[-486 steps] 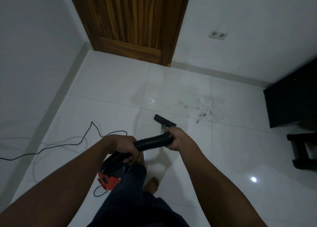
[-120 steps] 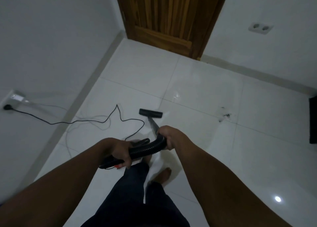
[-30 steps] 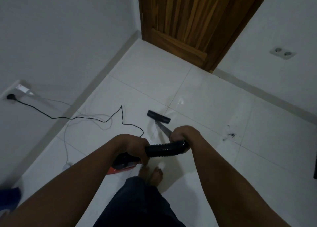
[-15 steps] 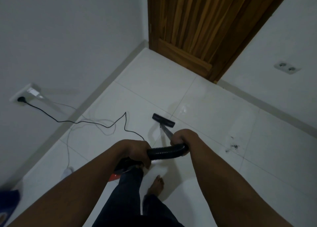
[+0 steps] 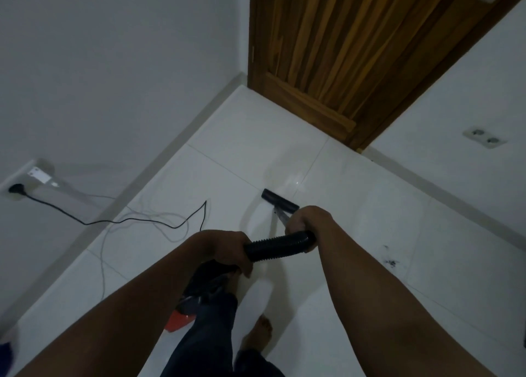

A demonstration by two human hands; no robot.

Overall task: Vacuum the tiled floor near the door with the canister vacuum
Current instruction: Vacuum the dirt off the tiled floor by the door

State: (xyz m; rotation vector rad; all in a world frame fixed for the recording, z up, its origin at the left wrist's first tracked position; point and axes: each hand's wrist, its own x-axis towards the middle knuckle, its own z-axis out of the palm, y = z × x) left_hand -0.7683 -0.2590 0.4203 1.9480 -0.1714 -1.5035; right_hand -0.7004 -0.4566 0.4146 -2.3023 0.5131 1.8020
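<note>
2 hands are held out over the tiled floor [image 5: 370, 220]. The left hand [image 5: 227, 251] is curled round 1 ribbed black hose [image 5: 280, 245], and the right hand [image 5: 307, 220] is clenched on its far end. 1 black nozzle [image 5: 280, 204] is laid flat on the tile, short of 1 wooden door [image 5: 341, 49]. 1 red-and-black canister [image 5: 196, 299] is seen below the left hand.

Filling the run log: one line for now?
left hand grips hose | right hand grips hose | nozzle on floor | dirt at right
</note>
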